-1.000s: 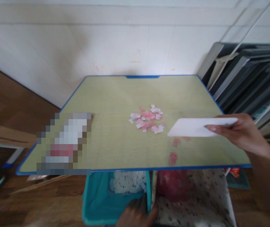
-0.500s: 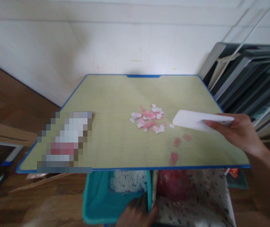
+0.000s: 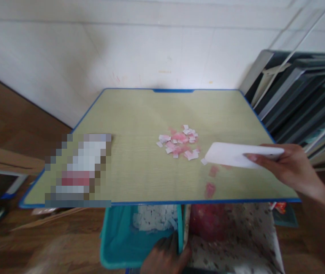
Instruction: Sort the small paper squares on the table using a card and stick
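the fingers of the right hand [image 3: 292,165] pinched a white scraper [image 3: 230,155], its tip at a white scrap [image 3: 204,161] near the pink-and-white pile [image 3: 181,137] on the green table [image 3: 133,114]. the left hand [image 3: 162,255] gripped the teal bin [image 3: 104,236] at its rim below.

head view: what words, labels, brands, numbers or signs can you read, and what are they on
No readable text.
Pixelated patch at left: blocked out, unreadable.
White blade in the right hand: a tiny dark spot, too small to make out.
Red item at lower right: too blurred to read.
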`<state>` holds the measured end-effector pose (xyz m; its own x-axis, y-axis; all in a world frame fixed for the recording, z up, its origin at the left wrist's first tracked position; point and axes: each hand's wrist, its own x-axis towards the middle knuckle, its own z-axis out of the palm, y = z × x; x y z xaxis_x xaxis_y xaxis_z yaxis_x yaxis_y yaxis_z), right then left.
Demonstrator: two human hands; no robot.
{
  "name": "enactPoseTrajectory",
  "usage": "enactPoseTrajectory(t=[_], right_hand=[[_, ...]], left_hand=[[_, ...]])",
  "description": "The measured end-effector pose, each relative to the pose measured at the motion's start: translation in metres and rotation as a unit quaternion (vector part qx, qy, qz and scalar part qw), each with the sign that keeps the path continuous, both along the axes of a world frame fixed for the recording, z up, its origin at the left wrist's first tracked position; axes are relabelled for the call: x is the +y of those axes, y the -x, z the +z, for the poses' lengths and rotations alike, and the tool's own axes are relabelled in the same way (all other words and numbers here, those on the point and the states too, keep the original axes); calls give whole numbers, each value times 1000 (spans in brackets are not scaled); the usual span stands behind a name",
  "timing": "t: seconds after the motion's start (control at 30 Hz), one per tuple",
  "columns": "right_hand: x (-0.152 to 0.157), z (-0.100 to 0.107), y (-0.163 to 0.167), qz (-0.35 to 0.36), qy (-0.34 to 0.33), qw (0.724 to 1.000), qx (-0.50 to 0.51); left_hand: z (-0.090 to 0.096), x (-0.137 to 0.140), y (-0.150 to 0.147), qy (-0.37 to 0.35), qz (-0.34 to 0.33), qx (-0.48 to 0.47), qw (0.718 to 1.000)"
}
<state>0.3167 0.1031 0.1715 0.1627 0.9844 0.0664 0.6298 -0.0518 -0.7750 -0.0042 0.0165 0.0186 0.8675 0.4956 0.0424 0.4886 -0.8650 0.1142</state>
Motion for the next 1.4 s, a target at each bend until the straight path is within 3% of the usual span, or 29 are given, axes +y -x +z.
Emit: enactPoseTrajectory(t=[0.1,0.3,0.47,1.0,1.1,1.2,1.4], right_hand=[[0,-3,8,24,25,999,31],[1,-8,7,-78,-14,994,79],[-2,-9,5,-37,42,996,62],[3,4,25,23,25,999,19],[7,8,27,76,-1,997,-24],[13,19,28,175,-41,981,-76],[41,51,50,415,-62,896,-143]], left_hand=[[2,0,0,-4,6,1,1000],[5,2,-2,10,0,23,1000],[6,2,-2,29,6,34,999],[2,3,-3,15,-19,34,999],[2,2,-3,12,-13,20,1000],[2,2,-3,16,-11,14,1000],[4,2,-2,11,-6,11,1000]])
